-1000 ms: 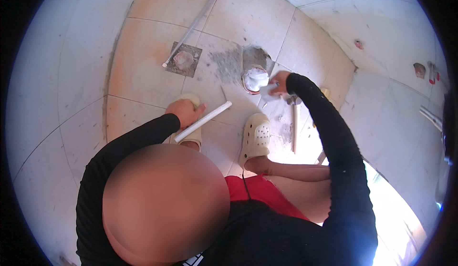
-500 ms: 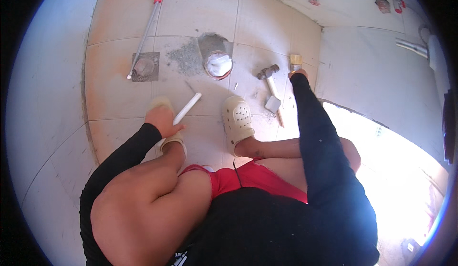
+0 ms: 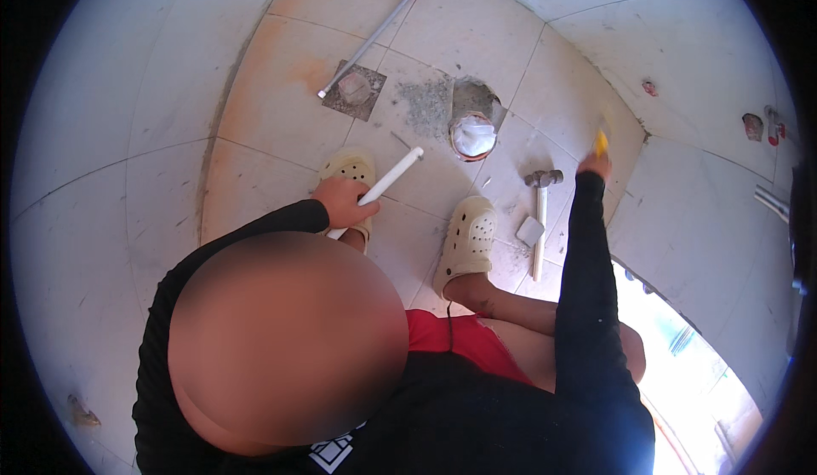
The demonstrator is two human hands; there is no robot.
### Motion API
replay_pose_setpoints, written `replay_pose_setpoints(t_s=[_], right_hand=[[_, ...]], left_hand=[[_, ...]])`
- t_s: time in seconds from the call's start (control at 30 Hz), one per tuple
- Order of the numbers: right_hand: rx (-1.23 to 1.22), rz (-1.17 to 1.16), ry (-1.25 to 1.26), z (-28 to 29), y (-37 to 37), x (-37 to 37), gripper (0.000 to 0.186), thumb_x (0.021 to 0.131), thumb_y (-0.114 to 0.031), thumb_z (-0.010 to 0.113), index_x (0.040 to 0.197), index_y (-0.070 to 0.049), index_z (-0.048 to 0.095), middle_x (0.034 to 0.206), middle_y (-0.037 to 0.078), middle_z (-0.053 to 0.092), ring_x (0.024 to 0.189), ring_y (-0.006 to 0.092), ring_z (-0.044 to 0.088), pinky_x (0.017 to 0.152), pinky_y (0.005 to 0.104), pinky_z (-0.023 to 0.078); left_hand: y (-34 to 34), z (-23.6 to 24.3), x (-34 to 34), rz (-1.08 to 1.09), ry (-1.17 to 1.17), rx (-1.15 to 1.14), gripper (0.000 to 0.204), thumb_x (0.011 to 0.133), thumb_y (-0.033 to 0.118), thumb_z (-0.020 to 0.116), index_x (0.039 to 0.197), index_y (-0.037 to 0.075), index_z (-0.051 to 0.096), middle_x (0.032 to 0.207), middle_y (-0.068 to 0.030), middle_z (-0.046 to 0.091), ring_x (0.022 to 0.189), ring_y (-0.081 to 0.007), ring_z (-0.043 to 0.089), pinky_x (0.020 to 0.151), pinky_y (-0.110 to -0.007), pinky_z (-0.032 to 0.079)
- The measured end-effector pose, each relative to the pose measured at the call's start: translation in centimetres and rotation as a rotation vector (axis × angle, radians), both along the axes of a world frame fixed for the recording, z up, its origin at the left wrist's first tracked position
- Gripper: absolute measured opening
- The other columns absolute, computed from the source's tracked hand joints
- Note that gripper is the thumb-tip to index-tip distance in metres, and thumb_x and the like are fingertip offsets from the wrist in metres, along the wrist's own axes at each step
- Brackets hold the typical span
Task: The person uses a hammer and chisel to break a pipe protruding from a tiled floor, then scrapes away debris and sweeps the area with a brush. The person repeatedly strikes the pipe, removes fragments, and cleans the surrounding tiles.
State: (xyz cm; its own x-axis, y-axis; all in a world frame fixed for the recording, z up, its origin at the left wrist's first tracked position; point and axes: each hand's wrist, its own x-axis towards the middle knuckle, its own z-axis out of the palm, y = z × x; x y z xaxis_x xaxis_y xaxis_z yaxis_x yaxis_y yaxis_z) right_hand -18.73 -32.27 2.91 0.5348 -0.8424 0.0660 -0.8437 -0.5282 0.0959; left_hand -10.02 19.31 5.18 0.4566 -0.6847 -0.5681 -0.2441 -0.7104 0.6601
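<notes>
My left hand (image 3: 343,202) is closed around a white tube (image 3: 393,175), just above my left clog (image 3: 349,163). The tube slants up and to the right over the floor tiles. Out at the right, my right hand (image 3: 597,165) grips a paintbrush (image 3: 602,142). Its yellow part shows, and its bristles are smeared by motion. Nearer to me than the brush lies a hammer (image 3: 539,237) with a dark head and pale handle. A small grey square block (image 3: 529,231) rests against the hammer's handle.
A round pipe opening (image 3: 455,149) stuffed with white material sits in a rough hole in the tiles. To its left, a metal rod (image 3: 383,34) with a red band crosses a square cutout (image 3: 364,111). Grey rubble dust (image 3: 425,109) lies between. Walls enclose both sides.
The view has turned, so the floor things appear farther right. My right hand has swept the brush away from the hammer. My left hand still holds the white tube.
</notes>
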Motion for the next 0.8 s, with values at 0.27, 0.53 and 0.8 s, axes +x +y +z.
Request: replay_pose_setpoints(t_s=[0.27, 0.53, 0.8], right_hand=[[0.321, 0.568, 0.162, 5.9, 18.1, 17.3, 0.026, 0.084, -0.027, 0.048, 0.102, -0.011, 0.058, 0.089, 0.018, 0.062, 0.084, 0.0360, 0.059, 0.076, 0.0425, 0.047], [0.402, 0.544, 0.407, 3.1, 25.7, 16.4, 0.025, 0.080, -0.017, 0.049, 0.095, -0.002, 0.062, 0.092, 0.019, 0.063, 0.090, 0.0315, 0.061, 0.077, 0.0392, 0.049], [0.486, 0.508, 0.461, 4.1, 29.6, 12.0, 0.028, 0.075, -0.018, 0.054, 0.094, 0.000, 0.063, 0.093, 0.021, 0.063, 0.090, 0.0308, 0.062, 0.078, 0.0377, 0.049]], left_hand=[[0.8, -2.2, 0.0, 0.071, 0.016, -0.099, 0.038, 0.075, 0.045, 0.055, 0.078, 0.009, 0.067, 0.064, -0.0142, 0.061, 0.061, -0.0306, 0.059, 0.059, -0.039, 0.046], [1.4, -2.8, -0.4, 0.173, 0.061, -0.170, 0.039, 0.075, 0.044, 0.056, 0.073, 0.007, 0.066, 0.061, -0.0137, 0.059, 0.057, -0.0290, 0.057, 0.056, -0.038, 0.043], [1.3, -3.2, -0.3, 0.192, 0.133, -0.269, 0.035, 0.074, 0.039, 0.059, 0.069, 0.005, 0.064, 0.058, -0.0121, 0.058, 0.052, -0.0244, 0.056, 0.053, -0.035, 0.042]])
